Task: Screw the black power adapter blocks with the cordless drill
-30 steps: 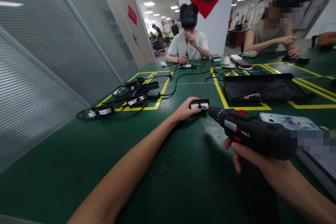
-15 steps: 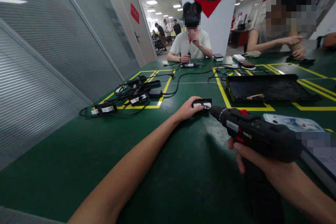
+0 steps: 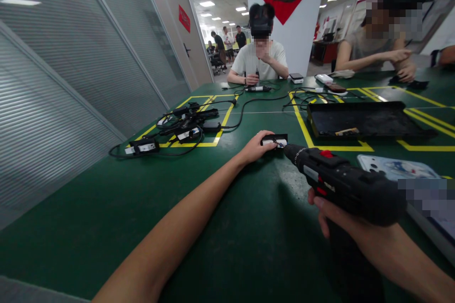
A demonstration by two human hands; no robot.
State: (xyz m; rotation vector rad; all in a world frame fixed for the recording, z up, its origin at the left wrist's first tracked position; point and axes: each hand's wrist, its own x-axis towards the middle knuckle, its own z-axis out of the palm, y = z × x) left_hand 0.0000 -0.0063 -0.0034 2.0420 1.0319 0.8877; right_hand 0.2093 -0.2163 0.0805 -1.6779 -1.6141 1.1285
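Note:
My left hand (image 3: 256,147) reaches across the green table (image 3: 106,199) and grips a small black adapter (image 3: 275,140) with a white label, pressing it flat on the surface. My right hand (image 3: 341,220) is wrapped round the handle of a black cordless drill (image 3: 346,182) with red buttons. The drill's tip points left and touches the adapter's near right end.
A heap of black adapters with cables (image 3: 181,125) lies in a yellow-taped box at left. A black tray (image 3: 369,120) sits at right, a phone (image 3: 394,168) nearer me. Two people sit across the table; others stand far behind.
The view has drifted slightly right. Both hands, the drill and the adapter keep the same hold and position.

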